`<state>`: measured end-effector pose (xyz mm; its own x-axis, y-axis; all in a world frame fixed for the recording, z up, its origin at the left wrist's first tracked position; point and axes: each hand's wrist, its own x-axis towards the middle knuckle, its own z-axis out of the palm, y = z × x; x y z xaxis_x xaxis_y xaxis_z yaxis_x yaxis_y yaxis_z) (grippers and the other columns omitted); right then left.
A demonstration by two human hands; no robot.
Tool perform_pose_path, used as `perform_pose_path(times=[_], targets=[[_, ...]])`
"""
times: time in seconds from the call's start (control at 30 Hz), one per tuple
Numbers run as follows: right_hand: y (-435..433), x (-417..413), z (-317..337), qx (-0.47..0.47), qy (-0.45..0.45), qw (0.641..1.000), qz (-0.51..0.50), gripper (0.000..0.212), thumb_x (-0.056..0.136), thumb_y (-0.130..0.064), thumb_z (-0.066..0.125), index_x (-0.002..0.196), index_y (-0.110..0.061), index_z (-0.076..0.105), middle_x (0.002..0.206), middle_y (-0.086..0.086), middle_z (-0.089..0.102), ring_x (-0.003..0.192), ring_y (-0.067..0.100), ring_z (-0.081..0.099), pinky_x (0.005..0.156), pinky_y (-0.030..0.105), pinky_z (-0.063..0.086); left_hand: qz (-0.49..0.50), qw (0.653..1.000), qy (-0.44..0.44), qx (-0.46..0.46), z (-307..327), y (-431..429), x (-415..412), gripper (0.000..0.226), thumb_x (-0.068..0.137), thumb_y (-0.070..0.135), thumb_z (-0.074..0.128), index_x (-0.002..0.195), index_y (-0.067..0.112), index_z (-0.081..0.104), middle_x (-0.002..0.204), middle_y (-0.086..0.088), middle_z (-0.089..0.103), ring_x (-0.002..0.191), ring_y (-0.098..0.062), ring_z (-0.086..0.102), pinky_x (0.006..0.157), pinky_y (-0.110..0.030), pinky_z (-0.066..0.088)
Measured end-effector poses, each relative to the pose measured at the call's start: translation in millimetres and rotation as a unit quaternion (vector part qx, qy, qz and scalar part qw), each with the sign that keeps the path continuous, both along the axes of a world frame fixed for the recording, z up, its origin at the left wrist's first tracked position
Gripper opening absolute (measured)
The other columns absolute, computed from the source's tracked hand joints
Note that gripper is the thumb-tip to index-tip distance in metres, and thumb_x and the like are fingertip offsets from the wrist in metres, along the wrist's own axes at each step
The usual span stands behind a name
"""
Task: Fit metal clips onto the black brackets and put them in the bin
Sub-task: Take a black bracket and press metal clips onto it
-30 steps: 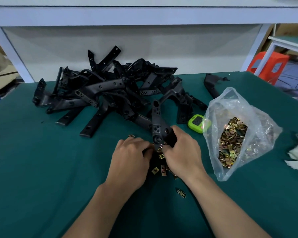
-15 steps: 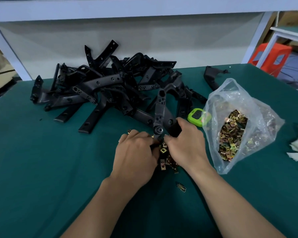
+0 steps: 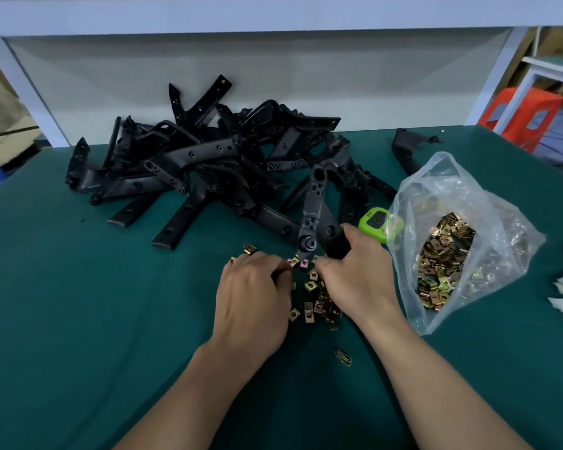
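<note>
Early in the job, nearly all left to do, judging by the worktop (image 3: 78, 303): big pile (image 3: 208, 164) of bare-looking brackets at the back, no bin in view. To the right, bag (image 3: 442, 177) full of clips (image 3: 442, 264). In front, one bracket (image 3: 316, 203) gripped on end by right hand (image 3: 361, 280) fingers. Left hand (image 3: 254, 297) curled at its lower end, beside loose clips (image 3: 322, 303); cannot tell what those fingers hold.
</note>
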<state>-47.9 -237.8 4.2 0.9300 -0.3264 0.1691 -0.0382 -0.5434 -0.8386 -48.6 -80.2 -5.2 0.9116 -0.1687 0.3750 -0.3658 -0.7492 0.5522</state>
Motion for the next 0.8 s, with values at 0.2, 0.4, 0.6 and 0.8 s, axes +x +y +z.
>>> perform_pose_path(times=[0.2,0.4,0.6,0.8], targets=[[1.3,2.1,0.8,-0.014,0.002,1.000,-0.007,0.015,0.075,-0.018,0.068,0.081,-0.030,0.061,0.076,-0.024,0.067,0.070,0.000,0.061,0.054,0.021,0.046,-0.050,0.990,-0.030,0.125,4.1,-16.9,-10.0,0.035,0.088,0.051,0.053,0.103,0.030,0.076,0.092,0.013,0.071,0.095,-0.016,0.060,0.092,-0.035,0.043],[0.1,2.8,-0.6,-0.017,-0.004,1.000,-0.010,0.014,0.073,-0.019,0.068,0.080,-0.029,0.061,0.075,-0.020,0.067,0.070,0.000,0.061,0.054,0.018,0.043,-0.053,0.995,-0.032,0.074,0.4,-21.0,-5.8,0.007,0.085,0.025,0.070,0.086,0.023,0.076,0.075,0.008,0.067,0.080,-0.019,0.055,0.081,-0.031,0.037],[0.1,0.5,-0.5,0.019,-0.034,0.999,-0.007,0.019,0.074,-0.007,0.068,0.075,-0.024,0.059,0.067,-0.018,0.064,0.061,0.003,0.059,0.046,0.013,0.037,-0.008,0.999,-0.013,-0.037,-0.3,-13.9,-6.8,0.010,0.093,0.013,0.068,0.093,0.022,0.073,0.081,0.017,0.060,0.082,-0.005,0.044,0.076,-0.019,0.033],[2.7,-2.0,6.9,0.056,-0.072,0.995,0.051,0.017,0.072,-0.016,0.068,0.066,-0.015,0.052,0.056,-0.008,0.053,0.054,0.007,0.045,0.050,0.022,0.035,0.028,0.980,0.090,-0.174,5.5,-6.1,1.0,0.016,0.096,0.025,0.065,0.091,0.039,0.071,0.085,0.022,0.064,0.094,0.010,0.054,0.075,-0.003,0.037]])
